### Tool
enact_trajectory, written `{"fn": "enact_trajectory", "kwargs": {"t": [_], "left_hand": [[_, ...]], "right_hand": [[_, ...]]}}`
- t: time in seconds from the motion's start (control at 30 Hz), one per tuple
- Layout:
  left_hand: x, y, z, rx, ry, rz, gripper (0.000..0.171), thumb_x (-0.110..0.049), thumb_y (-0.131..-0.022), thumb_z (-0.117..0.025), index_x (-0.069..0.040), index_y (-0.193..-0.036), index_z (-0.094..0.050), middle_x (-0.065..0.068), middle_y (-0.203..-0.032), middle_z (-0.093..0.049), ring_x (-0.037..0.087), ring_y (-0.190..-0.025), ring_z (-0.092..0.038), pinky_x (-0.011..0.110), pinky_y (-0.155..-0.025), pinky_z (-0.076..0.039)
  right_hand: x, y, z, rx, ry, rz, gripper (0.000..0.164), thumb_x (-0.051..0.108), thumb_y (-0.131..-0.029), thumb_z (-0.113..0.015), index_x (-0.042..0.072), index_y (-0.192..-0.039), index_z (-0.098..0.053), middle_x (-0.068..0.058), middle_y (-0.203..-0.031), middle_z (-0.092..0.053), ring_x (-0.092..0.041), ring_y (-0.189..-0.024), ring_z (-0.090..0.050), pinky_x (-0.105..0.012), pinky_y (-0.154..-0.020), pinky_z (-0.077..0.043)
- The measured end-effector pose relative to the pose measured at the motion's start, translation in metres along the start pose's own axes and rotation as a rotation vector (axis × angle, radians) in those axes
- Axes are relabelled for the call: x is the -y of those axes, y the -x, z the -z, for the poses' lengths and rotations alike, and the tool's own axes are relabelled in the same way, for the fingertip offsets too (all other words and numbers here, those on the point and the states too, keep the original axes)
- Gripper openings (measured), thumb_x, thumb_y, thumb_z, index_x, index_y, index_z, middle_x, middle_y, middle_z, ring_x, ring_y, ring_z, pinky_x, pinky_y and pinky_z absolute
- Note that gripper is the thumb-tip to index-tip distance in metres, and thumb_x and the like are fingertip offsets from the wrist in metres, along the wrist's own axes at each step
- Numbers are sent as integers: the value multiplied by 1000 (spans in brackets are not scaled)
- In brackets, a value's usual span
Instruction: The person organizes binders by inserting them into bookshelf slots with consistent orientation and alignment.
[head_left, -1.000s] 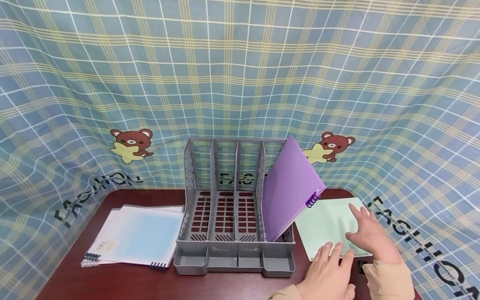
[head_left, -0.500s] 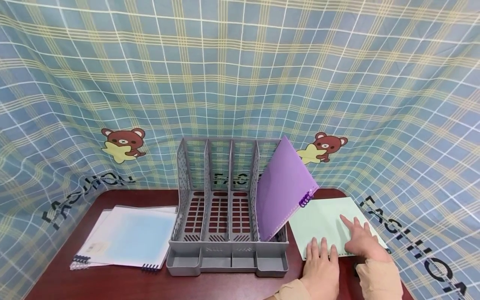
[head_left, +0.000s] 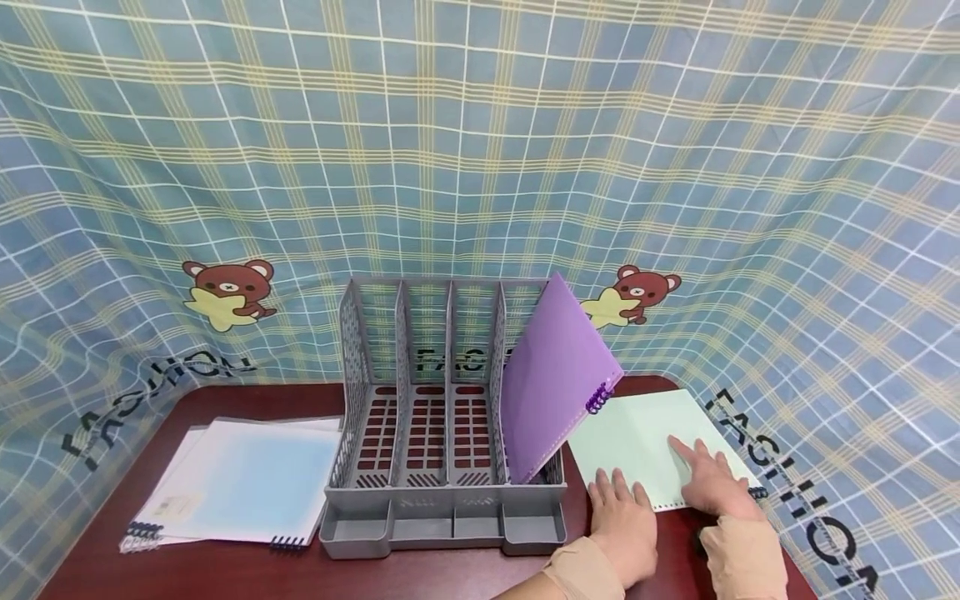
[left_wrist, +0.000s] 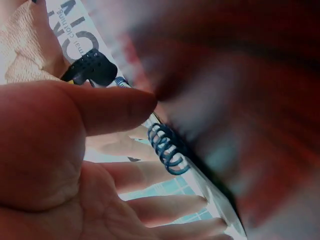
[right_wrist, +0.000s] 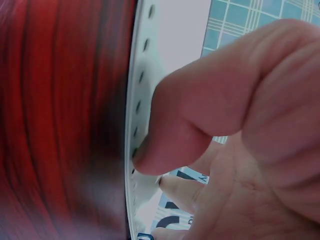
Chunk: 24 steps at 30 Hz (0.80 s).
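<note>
A pale green spiral notebook (head_left: pixel 641 442) lies flat on the table, right of the grey desk organizer (head_left: pixel 442 497). Its near edge has a row of punched holes, with dark coil rings (left_wrist: pixel 167 150) in the left wrist view. At the near-left edge, my left hand (head_left: pixel 621 525) lies palm down, fingers extended and tips right at the cover. My right hand (head_left: pixel 716 483) spreads over the near-right part, index finger pointing across the cover. In the right wrist view its bent thumb meets the holed edge. A purple notebook (head_left: pixel 558 375) leans tilted in the organizer's rightmost slot.
Several pale spiral notebooks (head_left: pixel 240 483) overlap on the left of the dark red table (head_left: pixel 435 577). A plaid curtain (head_left: pixel 450 167) encloses the back and sides. A small black device (left_wrist: pixel 95 67) sits by the right wrist.
The head view has turned slightly right. My left hand has drawn back toward the notebook's near edge, fingers straighter. My right hand has come down onto the green cover.
</note>
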<state>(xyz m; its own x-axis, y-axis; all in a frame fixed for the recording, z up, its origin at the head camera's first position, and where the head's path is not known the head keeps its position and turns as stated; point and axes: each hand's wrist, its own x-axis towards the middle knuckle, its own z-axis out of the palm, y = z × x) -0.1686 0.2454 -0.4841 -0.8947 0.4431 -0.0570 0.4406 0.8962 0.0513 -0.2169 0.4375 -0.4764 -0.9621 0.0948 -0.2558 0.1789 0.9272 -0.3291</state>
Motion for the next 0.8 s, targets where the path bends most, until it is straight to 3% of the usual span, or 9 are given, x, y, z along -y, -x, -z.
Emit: {"fn": "enact_trajectory", "kwargs": {"t": [0.13,0.37,0.57,0.8], "left_hand": [[6,-2,3,-2,-14,3,81,-49,-72,-78,-23,-144,-51,8,-149,-43,34,-139,-36,40,-109,-36],[13,-3,7,-105,-53,-5,70,-46,-72,-79,-17,-132,-60,4,-138,-54,30,-130,-46,37,-103,-42],[12,-3,7,-144,-75,-71,57,-44,-75,-77,-15,-122,-65,6,-130,-60,29,-122,-54,33,-95,-48],[10,-5,4,-196,-91,-88,44,-44,-73,-78,-19,-101,-55,5,-107,-67,25,-107,-62,28,-79,-53]], "right_hand": [[2,-1,1,13,-11,3,84,-1,-77,-55,8,-156,-28,-41,-153,-6,-66,-135,-1,-86,-93,-5],[3,-2,6,-26,22,55,81,1,-76,-56,5,-153,-32,-43,-151,-13,-67,-133,-9,-86,-91,-17],[2,0,5,-32,21,59,83,2,-74,-58,3,-153,-32,-43,-150,-14,-68,-133,-9,-86,-91,-17],[0,4,3,22,4,43,94,11,-68,-70,3,-154,-30,-46,-149,-10,-69,-132,-5,-87,-92,-12]]}}
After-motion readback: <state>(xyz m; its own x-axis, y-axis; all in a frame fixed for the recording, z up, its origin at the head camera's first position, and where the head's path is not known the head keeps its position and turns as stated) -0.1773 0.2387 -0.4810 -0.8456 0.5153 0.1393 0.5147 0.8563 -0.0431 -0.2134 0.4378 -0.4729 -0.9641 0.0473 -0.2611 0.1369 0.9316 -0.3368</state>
